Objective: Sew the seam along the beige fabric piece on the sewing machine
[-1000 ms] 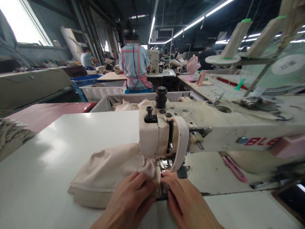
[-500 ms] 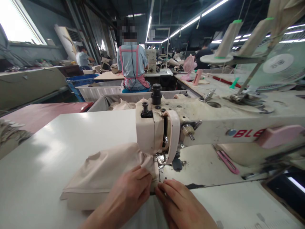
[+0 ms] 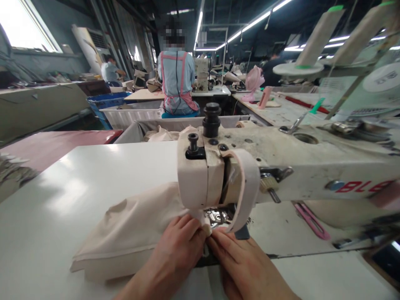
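Observation:
A beige folded fabric piece (image 3: 131, 233) lies on the white table (image 3: 93, 175), its right end under the head of a cream sewing machine (image 3: 281, 162). My left hand (image 3: 175, 260) rests on the fabric with fingers curled, pinching its edge just in front of the presser foot (image 3: 217, 216). My right hand (image 3: 246, 264) lies beside it, fingertips pressing the same fabric edge near the needle. The two hands touch at the fingertips.
Pink scissors (image 3: 309, 221) lie on the machine bed to the right. Thread cones (image 3: 315, 37) stand on the rack behind the machine. A bin with beige fabric (image 3: 162, 133) sits past the table. A person in a blue shirt (image 3: 176, 79) sits with their back turned farther off.
The fabric has slid toward me and left. Both hands have shifted slightly up toward the presser foot, and the view has moved closer to the machine head.

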A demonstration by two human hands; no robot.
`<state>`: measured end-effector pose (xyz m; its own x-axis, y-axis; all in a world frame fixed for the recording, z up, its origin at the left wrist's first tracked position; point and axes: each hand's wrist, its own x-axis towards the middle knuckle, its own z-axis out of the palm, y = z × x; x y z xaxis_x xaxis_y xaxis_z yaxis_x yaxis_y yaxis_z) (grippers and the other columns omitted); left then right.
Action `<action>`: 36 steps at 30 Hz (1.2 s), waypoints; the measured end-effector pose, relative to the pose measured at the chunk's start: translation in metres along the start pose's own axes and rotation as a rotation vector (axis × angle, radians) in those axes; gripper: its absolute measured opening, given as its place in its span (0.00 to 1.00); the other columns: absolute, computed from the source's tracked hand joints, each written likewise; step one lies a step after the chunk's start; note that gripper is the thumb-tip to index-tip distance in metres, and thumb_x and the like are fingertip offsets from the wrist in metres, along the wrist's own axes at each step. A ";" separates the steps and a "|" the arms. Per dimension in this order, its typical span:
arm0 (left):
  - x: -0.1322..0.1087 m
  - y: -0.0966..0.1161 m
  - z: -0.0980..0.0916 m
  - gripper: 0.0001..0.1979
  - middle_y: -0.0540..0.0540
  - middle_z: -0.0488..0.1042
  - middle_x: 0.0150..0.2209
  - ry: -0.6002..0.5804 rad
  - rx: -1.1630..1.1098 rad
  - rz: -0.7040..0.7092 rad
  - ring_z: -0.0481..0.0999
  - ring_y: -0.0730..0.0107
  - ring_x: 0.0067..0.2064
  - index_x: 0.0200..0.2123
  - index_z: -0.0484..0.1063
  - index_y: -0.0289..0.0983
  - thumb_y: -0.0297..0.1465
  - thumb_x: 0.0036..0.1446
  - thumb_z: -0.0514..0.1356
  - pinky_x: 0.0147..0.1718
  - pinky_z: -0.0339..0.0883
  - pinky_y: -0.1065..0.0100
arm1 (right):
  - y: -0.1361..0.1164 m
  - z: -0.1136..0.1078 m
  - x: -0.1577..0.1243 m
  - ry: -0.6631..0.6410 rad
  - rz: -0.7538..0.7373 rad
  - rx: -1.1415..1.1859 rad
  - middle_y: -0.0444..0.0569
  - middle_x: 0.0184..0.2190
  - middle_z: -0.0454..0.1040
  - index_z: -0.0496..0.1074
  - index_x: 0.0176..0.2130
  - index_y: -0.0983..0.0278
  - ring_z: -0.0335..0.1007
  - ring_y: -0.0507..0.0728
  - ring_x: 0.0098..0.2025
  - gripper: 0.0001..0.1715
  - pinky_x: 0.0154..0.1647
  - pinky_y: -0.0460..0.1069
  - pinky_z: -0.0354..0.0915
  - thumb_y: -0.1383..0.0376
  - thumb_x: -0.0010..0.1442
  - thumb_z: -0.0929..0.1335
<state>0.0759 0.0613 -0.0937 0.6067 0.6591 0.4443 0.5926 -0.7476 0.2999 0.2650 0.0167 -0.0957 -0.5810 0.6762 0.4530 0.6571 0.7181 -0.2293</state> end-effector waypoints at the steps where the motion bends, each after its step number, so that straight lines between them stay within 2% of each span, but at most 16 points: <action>1: 0.002 -0.003 -0.002 0.09 0.46 0.75 0.32 0.017 -0.028 0.009 0.72 0.65 0.35 0.31 0.72 0.37 0.25 0.60 0.53 0.35 0.67 0.67 | 0.001 0.001 0.001 0.002 0.011 0.002 0.58 0.53 0.72 0.67 0.55 0.72 0.69 0.62 0.52 0.35 0.53 0.57 0.69 0.78 0.47 0.59; 5: 0.008 -0.010 -0.010 0.08 0.45 0.75 0.36 0.092 -0.153 0.063 0.74 0.65 0.37 0.35 0.74 0.38 0.24 0.56 0.55 0.37 0.68 0.67 | 0.002 0.006 -0.002 -0.042 0.023 -0.024 0.63 0.53 0.71 0.67 0.56 0.75 0.69 0.65 0.52 0.35 0.51 0.61 0.70 0.77 0.48 0.58; 10: 0.009 -0.010 -0.012 0.10 0.46 0.75 0.32 0.041 -0.312 -0.122 0.74 0.68 0.34 0.30 0.75 0.37 0.20 0.47 0.55 0.29 0.67 0.73 | 0.001 0.005 -0.006 -0.030 0.062 0.036 0.63 0.51 0.70 0.67 0.56 0.74 0.65 0.66 0.55 0.34 0.52 0.62 0.68 0.78 0.50 0.58; 14: 0.010 -0.009 -0.011 0.10 0.47 0.76 0.32 0.086 -0.344 -0.174 0.75 0.67 0.36 0.28 0.76 0.37 0.20 0.44 0.57 0.34 0.68 0.71 | 0.000 0.003 -0.005 -0.005 0.090 0.085 0.63 0.50 0.69 0.66 0.55 0.74 0.62 0.65 0.55 0.33 0.53 0.61 0.67 0.78 0.50 0.58; 21: 0.010 -0.011 -0.008 0.09 0.47 0.77 0.32 0.072 -0.308 -0.194 0.75 0.66 0.35 0.28 0.76 0.36 0.19 0.45 0.58 0.34 0.67 0.70 | 0.001 0.007 -0.007 -0.048 0.147 0.114 0.60 0.52 0.67 0.66 0.56 0.71 0.58 0.65 0.57 0.36 0.58 0.61 0.62 0.76 0.47 0.61; 27: 0.012 -0.010 -0.009 0.08 0.49 0.74 0.26 0.009 -0.334 -0.202 0.73 0.70 0.31 0.22 0.71 0.36 0.19 0.46 0.58 0.30 0.64 0.73 | 0.000 0.004 -0.003 0.006 0.132 0.094 0.61 0.48 0.71 0.70 0.54 0.73 0.62 0.67 0.54 0.35 0.55 0.61 0.66 0.75 0.45 0.61; 32: 0.014 -0.009 -0.010 0.08 0.50 0.74 0.26 -0.008 -0.297 -0.156 0.73 0.70 0.30 0.22 0.71 0.36 0.19 0.47 0.59 0.29 0.63 0.73 | 0.001 0.004 -0.002 -0.039 0.149 0.098 0.62 0.48 0.70 0.70 0.54 0.73 0.63 0.68 0.53 0.36 0.54 0.63 0.66 0.75 0.43 0.62; 36: 0.011 -0.014 -0.004 0.07 0.48 0.75 0.29 -0.004 -0.221 -0.112 0.73 0.68 0.31 0.26 0.71 0.36 0.21 0.52 0.58 0.30 0.63 0.71 | 0.002 0.005 -0.004 0.000 0.103 0.109 0.63 0.47 0.70 0.69 0.53 0.75 0.63 0.67 0.53 0.36 0.53 0.62 0.66 0.76 0.43 0.61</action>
<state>0.0722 0.0787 -0.0902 0.5458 0.7392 0.3945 0.5262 -0.6688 0.5251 0.2665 0.0166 -0.1023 -0.5131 0.7473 0.4222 0.6570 0.6585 -0.3671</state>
